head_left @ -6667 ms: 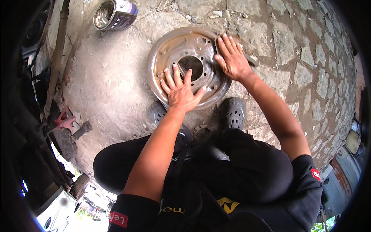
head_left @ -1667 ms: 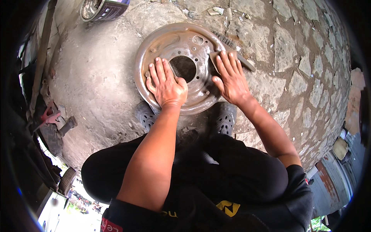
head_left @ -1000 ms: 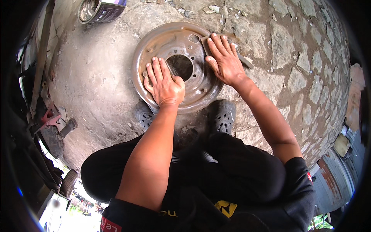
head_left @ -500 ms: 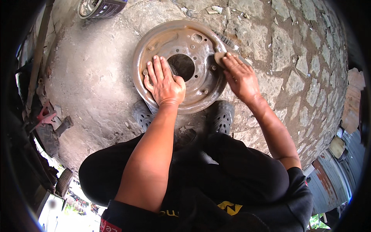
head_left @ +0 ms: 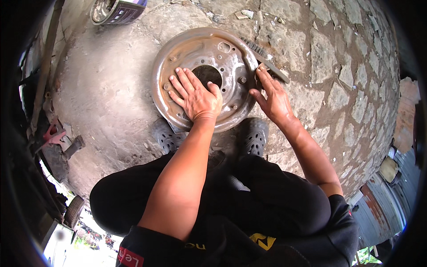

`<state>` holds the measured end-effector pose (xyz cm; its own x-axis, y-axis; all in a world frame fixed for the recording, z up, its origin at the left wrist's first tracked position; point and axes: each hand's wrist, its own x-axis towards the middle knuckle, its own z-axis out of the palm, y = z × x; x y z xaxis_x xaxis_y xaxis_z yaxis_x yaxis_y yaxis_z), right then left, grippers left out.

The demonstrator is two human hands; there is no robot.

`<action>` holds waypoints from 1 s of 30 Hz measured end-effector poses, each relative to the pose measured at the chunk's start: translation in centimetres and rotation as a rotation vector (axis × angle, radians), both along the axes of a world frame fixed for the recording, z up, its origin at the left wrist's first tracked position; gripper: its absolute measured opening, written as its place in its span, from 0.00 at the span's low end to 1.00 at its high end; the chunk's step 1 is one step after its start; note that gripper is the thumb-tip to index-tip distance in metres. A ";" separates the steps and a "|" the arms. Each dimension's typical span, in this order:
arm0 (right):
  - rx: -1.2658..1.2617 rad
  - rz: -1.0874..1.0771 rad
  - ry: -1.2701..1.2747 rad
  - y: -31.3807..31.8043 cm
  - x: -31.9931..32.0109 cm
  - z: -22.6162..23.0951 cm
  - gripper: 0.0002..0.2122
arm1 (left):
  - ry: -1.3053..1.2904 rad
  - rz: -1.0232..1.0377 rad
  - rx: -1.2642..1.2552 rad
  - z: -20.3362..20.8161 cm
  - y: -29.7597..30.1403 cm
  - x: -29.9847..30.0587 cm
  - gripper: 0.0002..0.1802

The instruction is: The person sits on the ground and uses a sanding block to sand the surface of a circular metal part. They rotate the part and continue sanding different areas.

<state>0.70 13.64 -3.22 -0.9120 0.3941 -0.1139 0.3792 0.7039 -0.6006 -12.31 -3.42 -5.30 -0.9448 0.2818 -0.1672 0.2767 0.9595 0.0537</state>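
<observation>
A round brake backing plate [head_left: 235,60], brown with rust and worn shiny in places, lies on the ground ahead of my feet. It has a large centre hole, smaller holes and bolts. My left hand [head_left: 198,101] rests flat on its left side, fingers spread beside the centre hole. At the right rim, the fingers of my right hand [head_left: 276,100] press a thin piece that looks like sandpaper; it is almost wholly hidden beneath them. Just beyond that hand lies a wire brush [head_left: 280,74] with dark bristles, next to the plate's edge.
A dark-labelled can [head_left: 124,11] lies at the far left. Grey perforated clogs [head_left: 255,135] on my feet stand close to the plate's near edge. Cracked concrete and stone paving [head_left: 322,55] surround it, with loose chips at the back. Red metal [head_left: 54,133] lies at left.
My right hand has drawn back slightly toward me along the rim, uncovering the brush handle. The tan piece under its fingers is now mostly hidden. My left hand has shifted slightly right; the plate has turned slightly.
</observation>
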 end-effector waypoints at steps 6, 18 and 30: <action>0.281 0.188 -0.228 0.7 1.3 0.2 0.29 | 0.018 -0.001 -0.014 -0.3 0.2 -0.2 0.48; 0.342 0.129 -0.186 -0.6 -2.9 -1.8 0.35 | 0.024 0.006 -0.027 -0.1 0.2 -0.2 0.48; 0.319 0.100 -0.217 -0.4 -4.5 -1.2 0.35 | 0.008 0.011 -0.023 0.1 0.3 -0.2 0.48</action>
<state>-3.78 13.25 -4.39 -0.9158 0.3512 -0.1948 0.3934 0.8820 -0.2593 -12.53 -3.15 -5.20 -0.9492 0.2672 -0.1660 0.2660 0.9635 0.0299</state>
